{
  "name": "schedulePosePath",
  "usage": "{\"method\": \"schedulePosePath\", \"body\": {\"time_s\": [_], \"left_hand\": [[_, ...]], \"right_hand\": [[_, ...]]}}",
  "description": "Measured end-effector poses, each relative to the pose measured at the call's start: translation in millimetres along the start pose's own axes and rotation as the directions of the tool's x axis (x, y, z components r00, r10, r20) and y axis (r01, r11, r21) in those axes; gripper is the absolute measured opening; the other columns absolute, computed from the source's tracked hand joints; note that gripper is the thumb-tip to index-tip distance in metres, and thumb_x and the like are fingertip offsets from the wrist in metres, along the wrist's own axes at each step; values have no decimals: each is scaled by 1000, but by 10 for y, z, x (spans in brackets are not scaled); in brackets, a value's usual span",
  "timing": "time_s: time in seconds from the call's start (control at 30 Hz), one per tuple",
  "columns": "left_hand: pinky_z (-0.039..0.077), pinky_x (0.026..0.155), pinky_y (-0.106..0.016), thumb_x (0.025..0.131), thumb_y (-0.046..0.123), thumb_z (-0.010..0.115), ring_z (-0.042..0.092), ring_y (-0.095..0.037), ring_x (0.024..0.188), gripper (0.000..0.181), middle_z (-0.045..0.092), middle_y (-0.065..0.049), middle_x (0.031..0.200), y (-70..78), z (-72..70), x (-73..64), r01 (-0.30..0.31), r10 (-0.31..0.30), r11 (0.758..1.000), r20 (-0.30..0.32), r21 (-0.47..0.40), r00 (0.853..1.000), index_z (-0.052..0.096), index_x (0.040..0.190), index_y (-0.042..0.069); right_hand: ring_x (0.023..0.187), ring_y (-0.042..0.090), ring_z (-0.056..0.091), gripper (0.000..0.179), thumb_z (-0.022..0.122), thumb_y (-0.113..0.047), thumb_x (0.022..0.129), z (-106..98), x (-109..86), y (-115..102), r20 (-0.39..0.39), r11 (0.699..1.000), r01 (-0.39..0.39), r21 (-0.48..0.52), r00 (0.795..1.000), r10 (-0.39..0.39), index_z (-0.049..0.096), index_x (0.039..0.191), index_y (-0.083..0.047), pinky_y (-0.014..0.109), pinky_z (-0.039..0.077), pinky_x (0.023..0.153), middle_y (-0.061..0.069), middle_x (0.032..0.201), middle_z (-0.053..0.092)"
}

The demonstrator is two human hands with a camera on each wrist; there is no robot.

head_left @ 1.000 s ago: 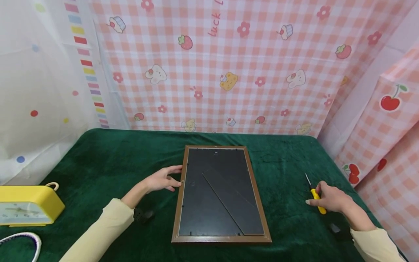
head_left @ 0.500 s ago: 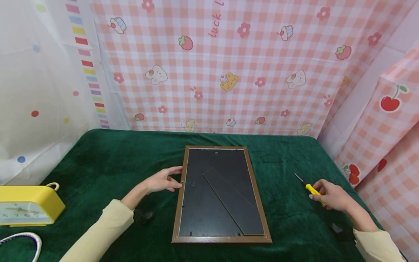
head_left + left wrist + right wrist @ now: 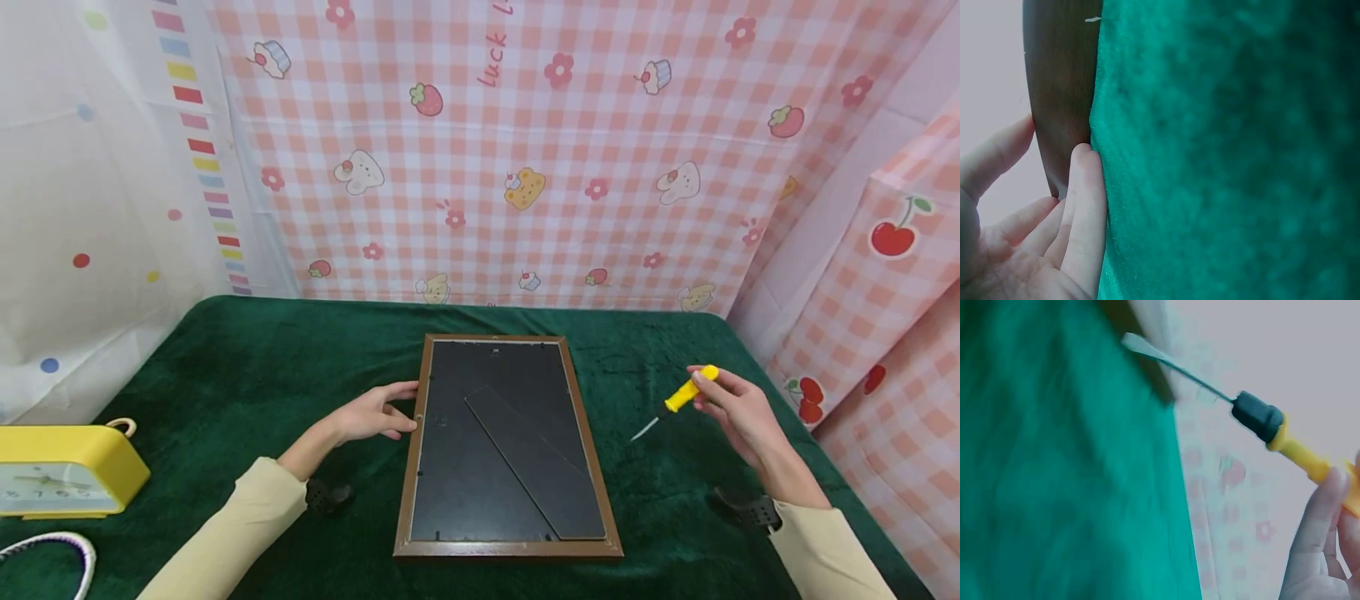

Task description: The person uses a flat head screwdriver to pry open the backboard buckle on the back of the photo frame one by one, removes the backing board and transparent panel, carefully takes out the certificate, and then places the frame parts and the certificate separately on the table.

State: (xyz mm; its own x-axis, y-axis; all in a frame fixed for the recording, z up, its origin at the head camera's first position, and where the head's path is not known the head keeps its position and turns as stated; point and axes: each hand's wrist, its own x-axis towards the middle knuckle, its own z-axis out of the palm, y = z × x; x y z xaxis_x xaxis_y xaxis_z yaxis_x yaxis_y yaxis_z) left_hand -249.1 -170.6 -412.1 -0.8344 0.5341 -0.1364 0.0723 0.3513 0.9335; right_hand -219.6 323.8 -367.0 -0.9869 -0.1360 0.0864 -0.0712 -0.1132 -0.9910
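While right hand pinches screwdriver | left hand, seemingly loose, touches frame | clock cropped

Hands on picture frame and screwdriver

R hand in a thumb-&-fingertip pinch; R forearm runs back & slightly R from the grip, sleeve just short of wrist. L hand well L of the grip, fingers fairly straight, pointing its way, thumb apart; L forearm angles back-L.
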Motion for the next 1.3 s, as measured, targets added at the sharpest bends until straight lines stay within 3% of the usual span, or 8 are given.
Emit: {"method": "schedulePosePath", "body": {"time_s": [0.07,0.13,0.33,0.5,0.7,0.9,1.13,1.3], "left_hand": [[48,73,-38,85,7,58,56,-28,92,67,22,-29,134,0,3,0,-1,1,1000,0,2,1000,18,137,-5],[48,73,-38,85,7,58,56,-29,92,67,22,-29,134,3,7,0,-2,2,1000,0,4,1000,18,137,-4],[48,72,-38,85,8,59,57,-27,91,68,23,-28,134,9,6,-2,3,-3,1000,-6,9,1000,18,137,-4],[48,72,-38,84,9,60,57,-27,91,69,23,-28,134,10,5,-2,4,-4,1000,-16,15,1000,18,137,-4],[47,72,-38,84,10,61,57,-26,91,68,29,-29,131,19,38,-42,-41,43,994,-24,99,999,21,135,-7],[45,79,-38,82,19,65,50,-31,104,69,34,-26,130,30,108,-143,-92,102,959,-23,268,994,27,133,-8],[41,85,-41,79,21,68,42,-35,112,73,34,-25,131,49,214,-253,-110,120,946,-14,306,993,27,132,-10],[37,88,-45,77,27,69,39,-35,116,78,34,-24,132,46,270,-333,-120,126,932,3,343,992,27,132,-10]], "right_hand": [[73,11,55,17,49,-10,91,109,57,0,13,989,-7,145,1000,5,63,101,-10,19,47,68,2,95,56],[73,12,55,17,49,-11,90,231,125,11,14,978,5,208,1000,-8,63,101,-8,19,47,68,4,95,56],[75,13,57,20,48,-17,92,631,358,90,22,972,95,213,995,-102,54,108,-7,23,48,69,4,103,59],[78,15,57,24,42,-24,94,1009,555,103,53,973,101,206,992,-114,45,113,-10,25,48,70,4,106,58],[78,17,56,28,40,-28,94,1425,767,100,30,977,66,204,997,-73,40,114,-9,29,47,76,12,112,53],[74,15,55,33,40,-25,95,1687,960,206,-77,964,9,266,997,12,36,118,-3,29,47,76,23,123,43],[73,14,55,26,45,-23,93,1926,1078,412,-120,957,-48,285,989,85,40,112,-6,27,47,76,17,118,48],[74,15,55,34,44,-21,94,2063,1094,528,-97,959,-62,278,991,93,38,121,-1,27,47,76,19,119,49]]}}
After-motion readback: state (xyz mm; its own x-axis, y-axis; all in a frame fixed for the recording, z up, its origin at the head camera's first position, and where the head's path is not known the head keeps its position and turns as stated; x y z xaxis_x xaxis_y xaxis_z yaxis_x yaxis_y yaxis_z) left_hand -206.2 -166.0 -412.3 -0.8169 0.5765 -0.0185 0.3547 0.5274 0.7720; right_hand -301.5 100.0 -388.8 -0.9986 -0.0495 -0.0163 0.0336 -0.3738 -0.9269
